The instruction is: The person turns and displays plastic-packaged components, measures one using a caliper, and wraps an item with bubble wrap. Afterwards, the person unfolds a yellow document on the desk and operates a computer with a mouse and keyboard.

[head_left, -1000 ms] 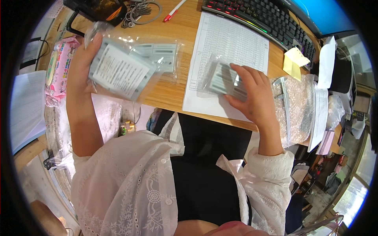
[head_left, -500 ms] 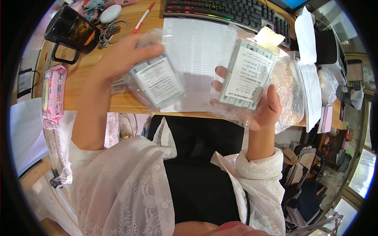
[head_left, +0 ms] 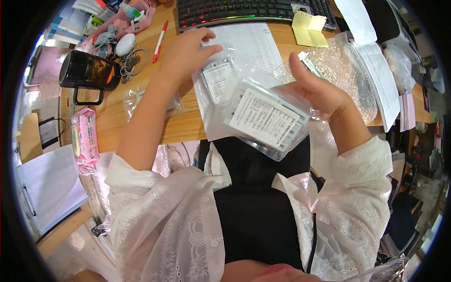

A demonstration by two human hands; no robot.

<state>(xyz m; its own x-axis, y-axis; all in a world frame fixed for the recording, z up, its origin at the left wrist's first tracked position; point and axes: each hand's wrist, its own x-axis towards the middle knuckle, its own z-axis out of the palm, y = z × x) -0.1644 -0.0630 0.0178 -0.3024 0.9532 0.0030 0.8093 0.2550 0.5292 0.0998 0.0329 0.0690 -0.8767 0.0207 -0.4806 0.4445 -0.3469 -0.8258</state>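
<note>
My right hand [head_left: 315,92] grips a clear plastic bag with a white printed label [head_left: 265,120], held tilted above the wooden desk's front edge [head_left: 181,127]. My left hand [head_left: 187,50] pinches the top of a second clear labelled bag [head_left: 217,82], which rests on the desk partly under the first. A printed paper sheet [head_left: 246,40] lies beneath both bags. My white lace sleeves come up from the lower edge.
A dark keyboard [head_left: 244,10] runs along the back. A black mug [head_left: 87,71], keys, a white mouse and a red pen [head_left: 159,40] sit at the left. A pink tissue pack [head_left: 84,136], yellow sticky notes [head_left: 309,29], bubble wrap [head_left: 350,70] and papers surround them.
Both hands have come down and together from holding the two bags up apart. The left bag now lies on the desk and the right bag overlaps it.
</note>
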